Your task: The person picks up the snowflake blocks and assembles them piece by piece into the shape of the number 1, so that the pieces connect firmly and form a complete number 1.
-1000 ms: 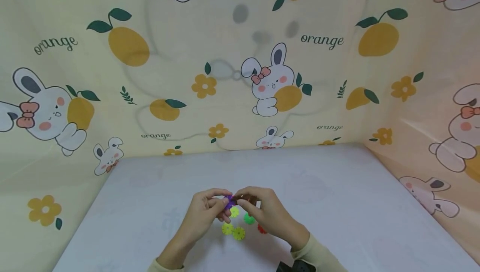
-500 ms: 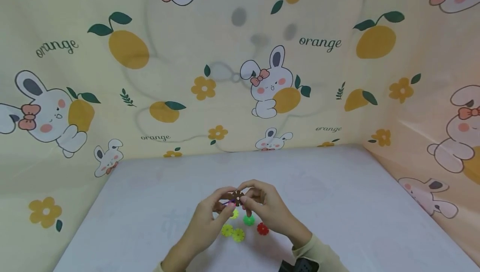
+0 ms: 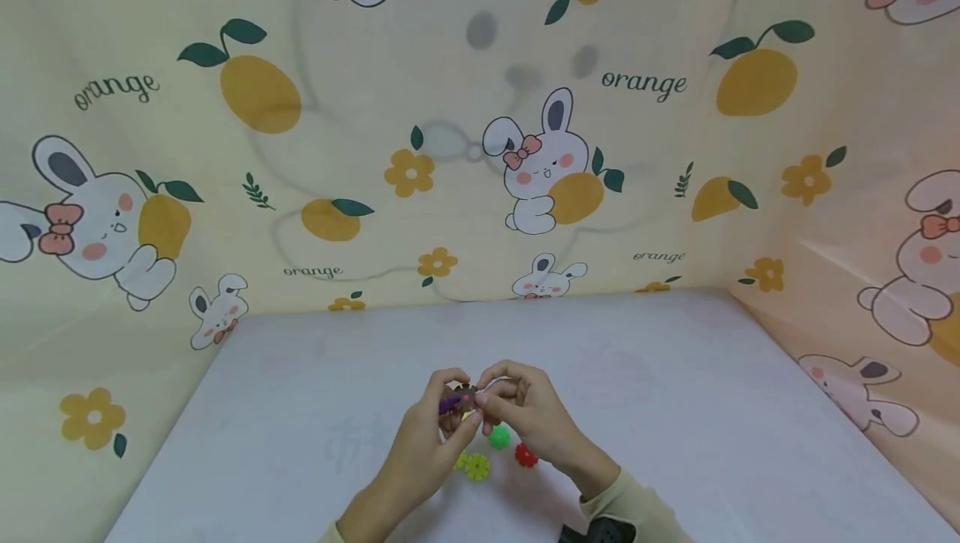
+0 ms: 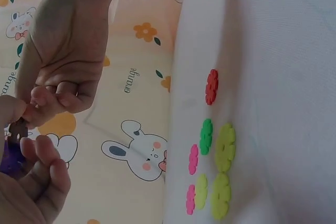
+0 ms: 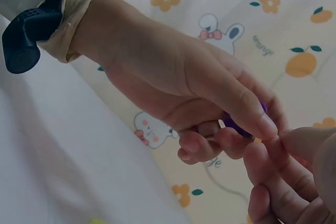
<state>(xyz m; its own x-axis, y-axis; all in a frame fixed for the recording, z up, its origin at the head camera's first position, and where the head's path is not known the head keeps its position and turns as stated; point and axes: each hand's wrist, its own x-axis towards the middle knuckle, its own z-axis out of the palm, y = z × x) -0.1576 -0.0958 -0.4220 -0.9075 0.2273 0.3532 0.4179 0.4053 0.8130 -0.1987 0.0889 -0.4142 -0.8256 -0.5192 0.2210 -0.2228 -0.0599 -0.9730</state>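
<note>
Brown disc [image 3: 469, 391] and purple disc [image 3: 448, 404] come together between a person's two hands, raised above the tabletop [image 3: 675, 393] about midway between its left and right edges, well apart from the far edge. Fingers of the left hand [image 3: 431, 435] curl round the pair, nearly closed, with the purple disc set deeper in the grip; thumb and forefinger of the right hand [image 3: 534, 410] pinch the brown disc at its right rim, leaving hardly any gap. Such a rim hold appears meant to leave the notches uncovered; whether the two are joined cannot be told. Below, a red disc [image 3: 527, 455], a green disc [image 3: 499, 436], two pink discs [image 4: 193, 159] and three yellow discs [image 4: 225, 148] lie loosely grouped on the tabletop, probably for easy reach.
</note>
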